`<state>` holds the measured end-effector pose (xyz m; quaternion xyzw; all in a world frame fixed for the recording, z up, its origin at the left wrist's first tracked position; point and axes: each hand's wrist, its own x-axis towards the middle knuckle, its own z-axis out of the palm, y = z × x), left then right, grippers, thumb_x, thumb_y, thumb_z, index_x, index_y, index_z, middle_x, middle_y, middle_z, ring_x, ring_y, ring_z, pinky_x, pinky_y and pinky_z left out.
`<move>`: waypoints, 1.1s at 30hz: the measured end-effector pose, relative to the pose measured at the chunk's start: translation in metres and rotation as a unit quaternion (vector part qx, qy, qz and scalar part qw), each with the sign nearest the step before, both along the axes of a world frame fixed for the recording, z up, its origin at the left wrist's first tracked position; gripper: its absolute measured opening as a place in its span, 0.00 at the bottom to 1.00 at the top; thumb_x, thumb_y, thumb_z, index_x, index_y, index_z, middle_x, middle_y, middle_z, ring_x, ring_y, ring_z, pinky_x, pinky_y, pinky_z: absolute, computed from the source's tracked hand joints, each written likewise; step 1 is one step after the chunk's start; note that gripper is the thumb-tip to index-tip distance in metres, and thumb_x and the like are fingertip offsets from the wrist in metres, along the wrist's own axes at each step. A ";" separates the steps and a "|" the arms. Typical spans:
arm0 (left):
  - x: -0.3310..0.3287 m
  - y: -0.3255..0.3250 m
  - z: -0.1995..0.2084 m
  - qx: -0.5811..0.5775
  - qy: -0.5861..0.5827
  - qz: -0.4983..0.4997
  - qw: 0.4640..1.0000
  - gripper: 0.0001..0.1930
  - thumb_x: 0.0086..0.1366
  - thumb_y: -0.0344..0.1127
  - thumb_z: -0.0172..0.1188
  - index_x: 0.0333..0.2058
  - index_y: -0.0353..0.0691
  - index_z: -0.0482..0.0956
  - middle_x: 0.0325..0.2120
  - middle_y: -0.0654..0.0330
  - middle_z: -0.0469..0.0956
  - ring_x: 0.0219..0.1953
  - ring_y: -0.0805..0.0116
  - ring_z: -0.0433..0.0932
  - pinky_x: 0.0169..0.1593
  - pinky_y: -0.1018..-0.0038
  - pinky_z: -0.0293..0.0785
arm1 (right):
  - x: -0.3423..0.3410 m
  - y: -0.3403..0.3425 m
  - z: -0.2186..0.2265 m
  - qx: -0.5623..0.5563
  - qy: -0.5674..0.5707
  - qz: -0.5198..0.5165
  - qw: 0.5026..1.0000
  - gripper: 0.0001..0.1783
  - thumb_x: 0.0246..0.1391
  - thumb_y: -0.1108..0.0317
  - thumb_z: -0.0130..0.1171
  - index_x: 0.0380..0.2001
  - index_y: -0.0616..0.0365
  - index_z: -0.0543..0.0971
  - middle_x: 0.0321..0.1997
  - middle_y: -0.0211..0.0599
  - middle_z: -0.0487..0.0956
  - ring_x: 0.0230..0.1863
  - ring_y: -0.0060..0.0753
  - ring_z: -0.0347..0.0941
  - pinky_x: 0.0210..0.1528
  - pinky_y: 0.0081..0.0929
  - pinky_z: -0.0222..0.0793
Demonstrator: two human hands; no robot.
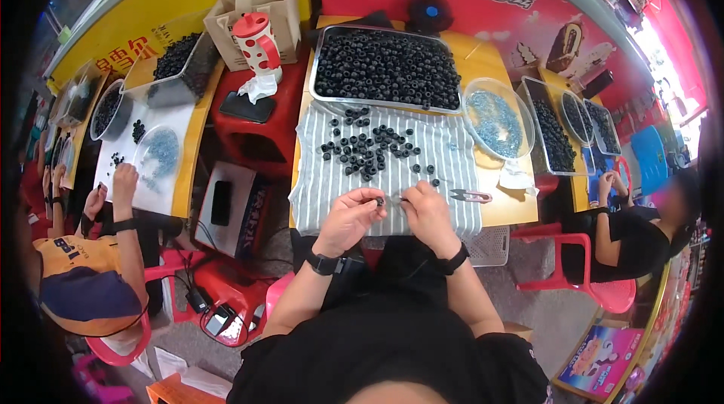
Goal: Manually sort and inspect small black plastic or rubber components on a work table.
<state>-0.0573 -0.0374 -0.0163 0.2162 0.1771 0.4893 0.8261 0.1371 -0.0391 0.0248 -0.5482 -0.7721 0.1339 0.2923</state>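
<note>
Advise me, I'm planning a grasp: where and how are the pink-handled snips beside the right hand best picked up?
Probably by the pink handles, pinched across their long sides by the right hand coming from above: the snips lie flat, pointed ends left, rounded handle end right, so this should avoid the points.

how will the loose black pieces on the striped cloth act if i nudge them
The loose black pieces would probably roll, given their rounded sides. They're likely light, being tiny beside the left hand. The soft-looking striped cloth beneath might slow them.
</note>
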 end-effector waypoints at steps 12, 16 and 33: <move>0.001 -0.001 0.005 -0.007 -0.010 0.002 1.000 0.12 0.66 0.24 0.51 0.47 0.29 0.73 0.38 0.56 0.78 0.38 0.68 0.77 0.45 0.74 0.73 | -0.016 -0.003 0.017 -0.008 0.235 0.051 0.971 0.06 0.47 0.80 0.59 0.31 0.62 0.76 0.25 0.38 0.70 0.22 0.33 0.69 0.25 0.27 0.63; 0.000 -0.001 0.000 0.010 -0.026 0.001 1.000 0.12 0.66 0.24 0.52 0.47 0.29 0.74 0.38 0.56 0.78 0.37 0.68 0.77 0.45 0.73 0.73 | -0.023 -0.009 0.019 -0.058 0.269 0.027 0.961 0.06 0.48 0.81 0.60 0.31 0.63 0.76 0.24 0.33 0.73 0.24 0.25 0.71 0.26 0.23 0.65; -0.001 -0.002 -0.003 0.031 -0.023 -0.005 0.999 0.11 0.65 0.23 0.53 0.46 0.29 0.76 0.43 0.55 0.76 0.43 0.67 0.76 0.47 0.72 0.73 | -0.031 -0.018 0.000 -0.179 0.482 0.040 0.857 0.05 0.50 0.83 0.59 0.31 0.65 0.76 0.31 0.32 0.77 0.34 0.22 0.77 0.37 0.18 0.73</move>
